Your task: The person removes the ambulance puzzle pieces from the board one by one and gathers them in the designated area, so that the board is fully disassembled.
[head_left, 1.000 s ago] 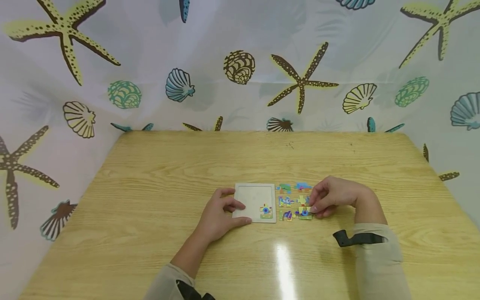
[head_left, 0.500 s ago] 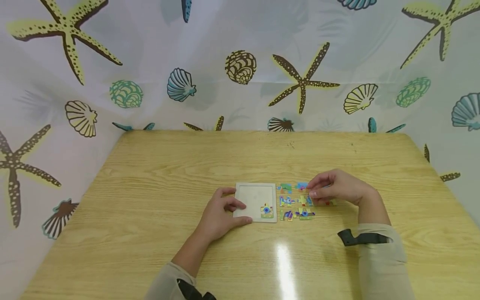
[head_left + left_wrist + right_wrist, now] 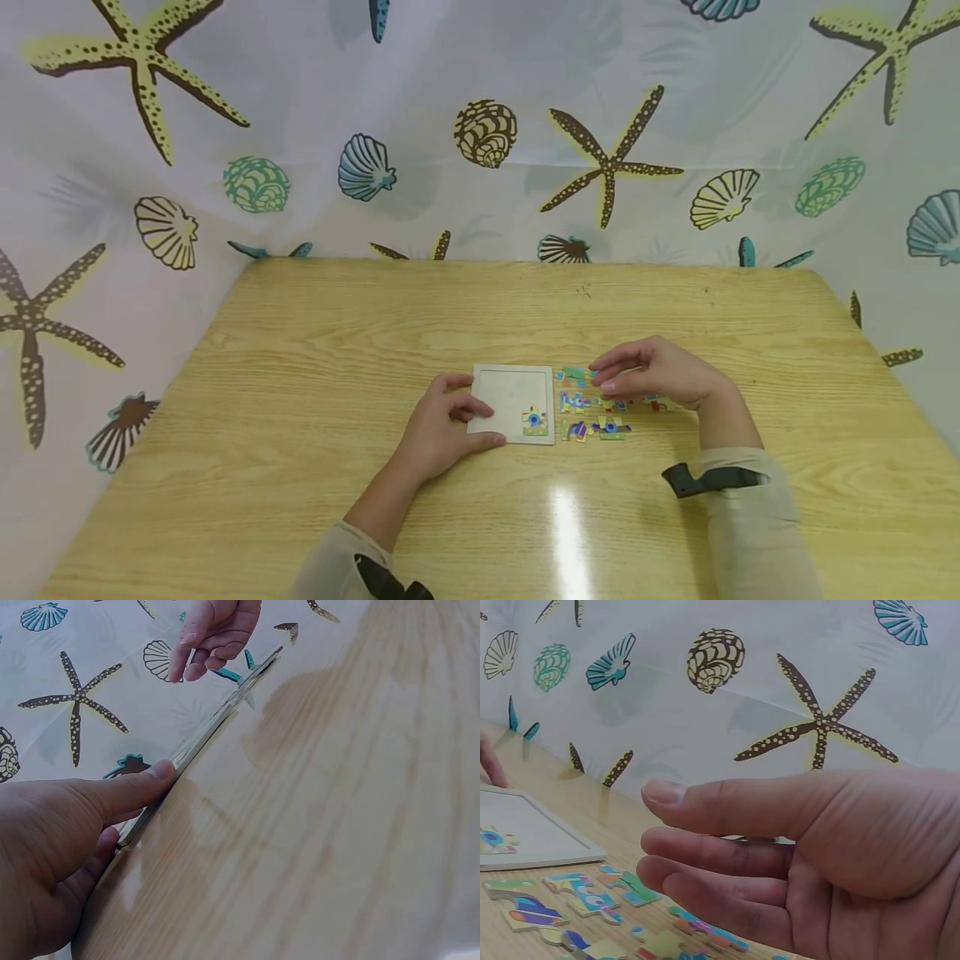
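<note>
A square, pale jigsaw tray lies on the table, with one blue-centred puzzle piece in its front right corner. My left hand grips the tray's front left corner, thumb along the front edge and fingers at the left side. Over the loose pieces hovers my right hand; in the right wrist view its thumb and bent fingers are apart, holding nothing. Beneath or beside it lie a green piece, a purple piece and a piece with a blue circle. The right hand partly hides others.
The loose pieces lie in rough rows right of the tray, with a red-marked piece farthest right. Under everything is a wood-grain table. A shell-and-starfish cloth hangs behind the table and at its sides.
My right hand has moved from the front right piece back and leftward over the rear pieces. A red-marked piece now shows to the right. The left hand stays on the tray.
</note>
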Demonstrator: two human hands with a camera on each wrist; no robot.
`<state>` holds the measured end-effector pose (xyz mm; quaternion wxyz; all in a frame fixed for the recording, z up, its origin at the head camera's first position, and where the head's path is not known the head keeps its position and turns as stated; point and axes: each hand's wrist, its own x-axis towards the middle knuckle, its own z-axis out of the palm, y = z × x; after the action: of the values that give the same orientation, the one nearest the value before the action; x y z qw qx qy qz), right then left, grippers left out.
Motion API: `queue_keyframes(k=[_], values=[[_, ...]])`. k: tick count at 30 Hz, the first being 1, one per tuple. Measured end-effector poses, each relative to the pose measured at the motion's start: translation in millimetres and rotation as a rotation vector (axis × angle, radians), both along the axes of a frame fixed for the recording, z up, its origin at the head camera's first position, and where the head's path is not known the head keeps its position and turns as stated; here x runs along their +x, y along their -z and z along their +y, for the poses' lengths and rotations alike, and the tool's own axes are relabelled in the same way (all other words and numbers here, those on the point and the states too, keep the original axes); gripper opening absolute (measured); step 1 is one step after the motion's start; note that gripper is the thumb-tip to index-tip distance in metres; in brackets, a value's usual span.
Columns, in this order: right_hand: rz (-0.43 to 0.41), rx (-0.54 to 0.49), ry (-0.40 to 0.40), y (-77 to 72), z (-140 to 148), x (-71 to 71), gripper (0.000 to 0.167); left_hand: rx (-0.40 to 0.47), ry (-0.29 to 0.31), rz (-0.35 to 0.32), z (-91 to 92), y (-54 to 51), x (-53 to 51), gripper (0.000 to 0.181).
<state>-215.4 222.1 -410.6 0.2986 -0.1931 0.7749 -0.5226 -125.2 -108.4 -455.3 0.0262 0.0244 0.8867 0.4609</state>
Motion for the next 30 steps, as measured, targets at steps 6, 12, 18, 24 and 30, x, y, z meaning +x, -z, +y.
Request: queue_keyframes(k=[6,12,18,24,30], values=[[0.014,-0.003,-0.04,1.7,-13.6,0.3,0.047,0.01,-0.003,-0.008,0.0,0.2,0.6,0.03],[0.056,0.029,-0.065,1.7,-29.3,2.6,0.045,0.008,-0.007,-0.004,-0.4,-0.8,0.5,0.03],[0.075,0.045,-0.081,-1.2,-44.1,7.7,0.042,0.018,-0.008,-0.006,0.0,-1.0,0.9,0.03],[0.01,0.003,-0.082,-2.1,-53.1,10.1,0.04,0.021,-0.006,-0.008,0.3,-0.4,0.8,0.03],[-0.058,-0.033,-0.077,-1.3,-60.8,11.5,0.039,0.02,0.0,-0.004,-0.2,-0.4,0.5,0.03]])
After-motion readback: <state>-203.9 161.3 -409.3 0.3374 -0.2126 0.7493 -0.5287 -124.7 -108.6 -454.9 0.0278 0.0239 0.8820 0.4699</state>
